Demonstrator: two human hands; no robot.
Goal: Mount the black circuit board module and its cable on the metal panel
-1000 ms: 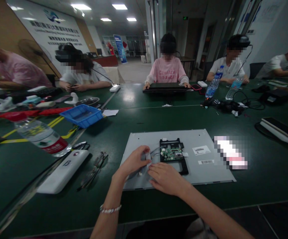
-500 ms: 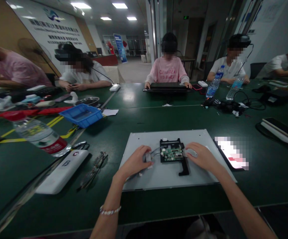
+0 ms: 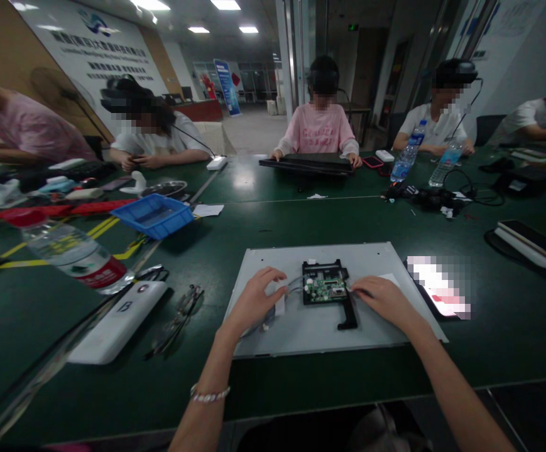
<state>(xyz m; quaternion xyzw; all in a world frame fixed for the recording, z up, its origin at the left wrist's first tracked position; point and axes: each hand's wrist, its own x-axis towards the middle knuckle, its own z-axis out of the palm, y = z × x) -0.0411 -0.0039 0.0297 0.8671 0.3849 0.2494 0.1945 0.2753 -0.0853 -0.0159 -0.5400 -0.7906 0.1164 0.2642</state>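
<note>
A grey metal panel [image 3: 386,251] lies flat on the dark green table [image 3: 273,220] in front of me. A black frame with a small green circuit board [image 3: 324,289] sits on the panel's middle. My left hand [image 3: 254,300] rests left of the board, its fingers curled over the thin wires and a white connector [image 3: 280,304]. My right hand [image 3: 383,300] lies on the panel right of the board, fingertips touching the black frame's right edge, fingers bent and close together.
A phone [image 3: 437,285] lies lit at the panel's right. To the left are a white power bank [image 3: 119,320], tweezers [image 3: 176,320], a lying water bottle [image 3: 72,251] and a blue tray [image 3: 152,216]. Several people sit around the table's far side.
My right hand has moved from the wires beside my left hand across to the right edge of the black frame. My left hand stays on the wires.
</note>
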